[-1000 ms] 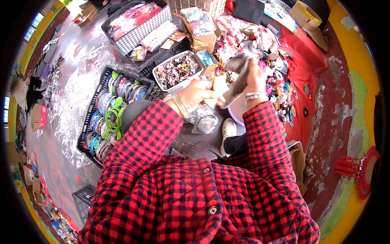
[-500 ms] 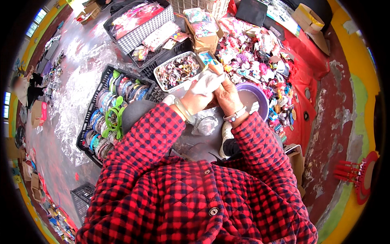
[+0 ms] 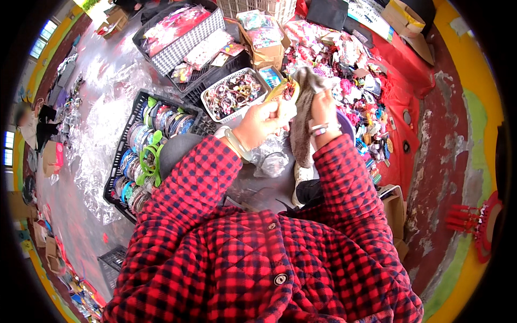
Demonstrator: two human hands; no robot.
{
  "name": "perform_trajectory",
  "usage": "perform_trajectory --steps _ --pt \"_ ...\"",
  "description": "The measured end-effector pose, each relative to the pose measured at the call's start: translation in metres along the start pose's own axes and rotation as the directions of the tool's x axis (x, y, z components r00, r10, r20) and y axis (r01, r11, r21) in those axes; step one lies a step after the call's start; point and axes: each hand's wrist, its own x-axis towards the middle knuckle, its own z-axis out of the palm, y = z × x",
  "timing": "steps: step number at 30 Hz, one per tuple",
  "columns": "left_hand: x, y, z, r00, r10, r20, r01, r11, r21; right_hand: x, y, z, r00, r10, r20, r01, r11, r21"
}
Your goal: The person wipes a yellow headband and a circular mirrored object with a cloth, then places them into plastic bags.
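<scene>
My left hand [image 3: 262, 121] is closed around a small yellow and red trinket [image 3: 284, 89], held up above a white basket of hair accessories [image 3: 232, 95]. My right hand [image 3: 323, 108], with bracelets on the wrist, grips a grey cloth [image 3: 302, 124] that hangs down between the two hands and touches the trinket. Both sleeves are red and black checked. A crumpled clear plastic bag [image 3: 272, 159] lies below the hands.
A black crate of bangles and green hair hoops [image 3: 145, 148] stands at the left. A black-and-white basket of packets [image 3: 180, 40] sits at the back. A heap of colourful accessories [image 3: 355, 70] lies on a red cloth [image 3: 401, 97] at the right.
Both hands have risen from the lower position of half a second ago. The grey cloth hangs long from the right hand again, and the trinket is up against it.
</scene>
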Motion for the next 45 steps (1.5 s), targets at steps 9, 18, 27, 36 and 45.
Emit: perform_trajectory --steps 9,18,27,36,45 --pt "0.006 -0.002 -0.016 0.994 0.023 -0.110 -0.035 0.994 -0.107 0.019 -0.063 -0.059 0.933 0.281 0.226 -0.355 0.604 0.714" --pt "0.008 -0.007 -0.024 0.993 -0.021 -0.119 -0.002 0.982 -0.190 -0.010 -0.086 -0.046 0.785 -0.198 0.588 -0.384 0.589 0.711" --pt "0.005 0.004 -0.016 0.973 0.099 -0.207 -0.150 0.956 -0.251 -0.016 -0.124 -0.051 0.627 -0.371 0.685 0.081 0.906 0.416" --pt "-0.002 0.014 -0.011 0.994 -0.003 0.106 0.027 0.975 -0.222 -0.021 -0.112 -0.036 0.629 -0.628 0.458 0.754 0.637 -0.161" --pt "0.000 0.011 -0.010 0.991 0.098 0.086 -0.086 0.988 -0.131 -0.029 -0.110 -0.029 0.722 -0.624 0.300 0.671 0.737 -0.080"
